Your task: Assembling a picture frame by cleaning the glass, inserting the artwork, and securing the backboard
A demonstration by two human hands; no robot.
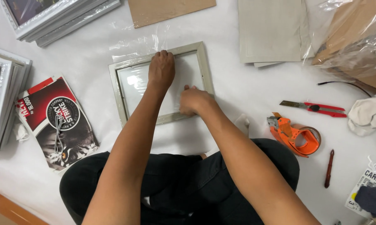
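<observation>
Work in hand: wrapping a grey picture frame in clear plastic film; the frame lies flat on the white floor sheet, just beyond the person's crossed legs, in the middle of the scene
Done so far: by my reading, film already lies across the frame's face and bunches loose past its far-left corner
Left to do: the loose film at the far edge looks unsecured; the orange tape dispenser lies untouched to the right, near the red utility knife
Left hand: palm down on the frame's far edge; fingers together and curled over the rim, pressing film flat
Right hand: at the near edge; fingers closed in a pinch, seemingly on film; exact grip hidden
Surroundings: stacked silver frames far left; cardboard sheet far; grey backing boards far right
</observation>
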